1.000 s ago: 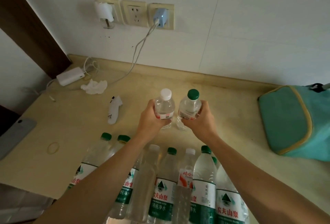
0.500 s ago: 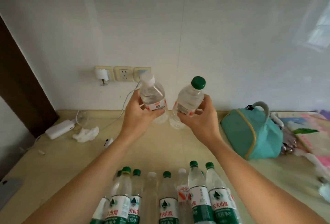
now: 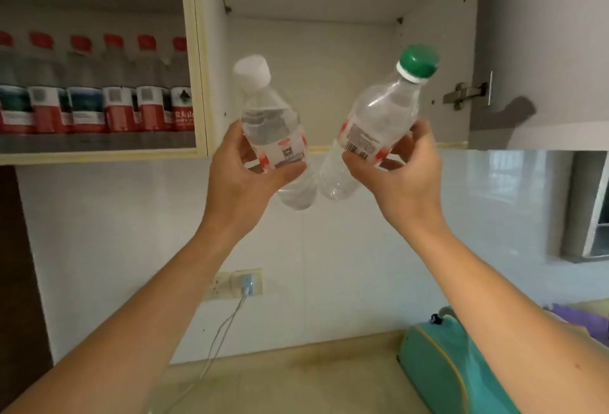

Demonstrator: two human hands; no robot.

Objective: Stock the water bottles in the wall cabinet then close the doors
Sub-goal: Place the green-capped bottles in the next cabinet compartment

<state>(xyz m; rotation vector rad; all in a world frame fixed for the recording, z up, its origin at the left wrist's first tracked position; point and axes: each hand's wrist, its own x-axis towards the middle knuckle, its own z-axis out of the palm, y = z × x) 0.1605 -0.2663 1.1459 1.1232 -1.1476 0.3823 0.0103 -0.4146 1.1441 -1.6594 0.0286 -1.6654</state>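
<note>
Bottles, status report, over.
Left hand grips white-capped bottle; right hand grips green-capped bottle. Both raised before open cabinet bay. Nothing blocking.

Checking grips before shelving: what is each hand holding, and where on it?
Left hand grips the white-capped bottle around its labelled middle; right hand grips the green-capped bottle likewise.

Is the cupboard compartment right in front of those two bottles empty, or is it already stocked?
Empty, as far as shown: the right compartment shows only bare walls, though its floor is hidden. The left compartment holds a row of red-capped bottles.
</note>
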